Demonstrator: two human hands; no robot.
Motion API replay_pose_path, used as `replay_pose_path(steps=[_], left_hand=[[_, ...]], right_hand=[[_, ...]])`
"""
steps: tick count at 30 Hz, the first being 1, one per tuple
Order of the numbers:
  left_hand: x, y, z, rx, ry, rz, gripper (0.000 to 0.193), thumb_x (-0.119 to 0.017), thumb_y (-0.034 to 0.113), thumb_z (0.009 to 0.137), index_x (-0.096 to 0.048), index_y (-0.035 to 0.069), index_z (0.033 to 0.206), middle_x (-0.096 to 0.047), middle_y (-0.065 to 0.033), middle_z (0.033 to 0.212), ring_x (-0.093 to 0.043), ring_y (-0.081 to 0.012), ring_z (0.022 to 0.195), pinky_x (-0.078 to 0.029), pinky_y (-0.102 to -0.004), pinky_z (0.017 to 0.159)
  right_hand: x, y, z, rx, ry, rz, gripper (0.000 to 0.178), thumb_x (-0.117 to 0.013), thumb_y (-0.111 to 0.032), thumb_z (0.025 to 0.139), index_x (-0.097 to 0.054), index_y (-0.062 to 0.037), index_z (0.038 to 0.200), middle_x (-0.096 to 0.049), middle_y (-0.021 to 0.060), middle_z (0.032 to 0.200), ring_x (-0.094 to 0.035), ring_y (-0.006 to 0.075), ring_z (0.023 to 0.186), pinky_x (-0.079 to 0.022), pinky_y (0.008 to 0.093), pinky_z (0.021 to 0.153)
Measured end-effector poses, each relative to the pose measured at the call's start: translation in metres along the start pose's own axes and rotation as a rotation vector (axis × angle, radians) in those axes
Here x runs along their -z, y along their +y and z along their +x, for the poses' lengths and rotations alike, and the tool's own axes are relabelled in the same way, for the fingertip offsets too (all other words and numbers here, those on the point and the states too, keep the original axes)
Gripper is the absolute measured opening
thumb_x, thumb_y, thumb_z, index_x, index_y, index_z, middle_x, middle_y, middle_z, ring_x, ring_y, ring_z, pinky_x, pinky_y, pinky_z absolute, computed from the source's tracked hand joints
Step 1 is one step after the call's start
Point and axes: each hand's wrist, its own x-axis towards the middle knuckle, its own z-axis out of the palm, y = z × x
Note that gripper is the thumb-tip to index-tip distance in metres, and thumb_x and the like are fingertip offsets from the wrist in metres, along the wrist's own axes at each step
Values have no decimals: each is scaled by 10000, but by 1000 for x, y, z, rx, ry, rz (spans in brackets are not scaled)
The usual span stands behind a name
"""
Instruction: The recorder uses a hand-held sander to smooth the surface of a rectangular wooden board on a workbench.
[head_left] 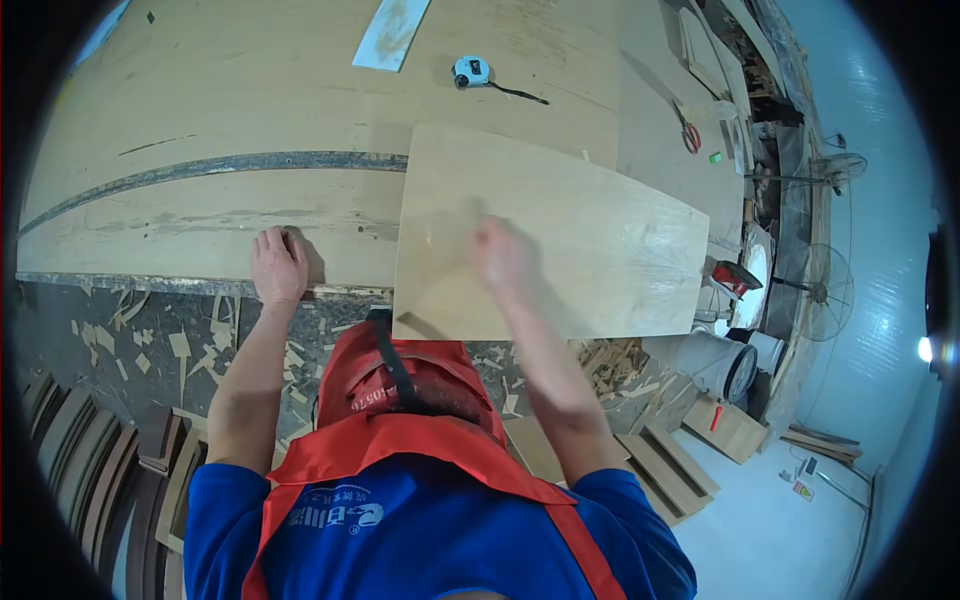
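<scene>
A pale plywood board (600, 240) lies on the workbench in front of me, its near edge reaching past the bench edge toward my apron. Over the left half of the board is my right hand (503, 252), blurred by motion. Its fingers look closed; whatever they may hold is too smeared to make out. To the left of the board, my left hand (280, 265) rests on the bench top by the front edge. Its fingers are curled in, and nothing shows in them. A dark metal strip (290, 160) runs along the bench and meets the board's left edge.
A tape measure (472, 71) and a white strip (391, 35) lie beyond the board. Red-handled scissors (690, 136) are at the far right. A red tool (736, 278) stands beside the board's right end. Wood offcuts (610, 365) litter the floor; curved panels (85, 470) stand lower left.
</scene>
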Motion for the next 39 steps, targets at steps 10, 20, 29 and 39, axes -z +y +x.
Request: replay_pose_path(steps=[10,20,29,39], left_hand=[[-3,-5,1,-22,33,18,215,-641,232,961,-587,61,1082,-628,-164,1051,-596,-367,1022,-490,-477,903],[-5,3,3,-5,12,23,259,-621,260,966,-581,65,1132,-630,-160,1077,-601,-355,1068,-485,-477,906],[-2,0,2,0,23,3,268,-624,259,964,-581,74,1152,-628,-152,1092,-606,-350,1065,-484,-481,914],[-2,-3,1,-9,26,10,247,-644,248,950,-584,72,1113,-623,-149,1055,-603,-350,1059,-493,-472,910]], right_hand=[[-26,-76,-2,82,-51,-14,215,-662,-314,929,-697,-103,936,-724,158,815,-725,382,759,-563,491,685],[-32,-124,-15,163,-124,-70,213,-620,-279,956,-663,-70,951,-727,186,828,-722,411,772,-564,536,694],[-6,-24,-1,-98,51,27,222,-619,-279,963,-643,-58,944,-722,185,843,-717,422,783,-565,550,694],[-54,-137,-16,219,-72,3,170,-616,-244,950,-624,-75,970,-730,165,934,-737,375,833,-584,532,734]])
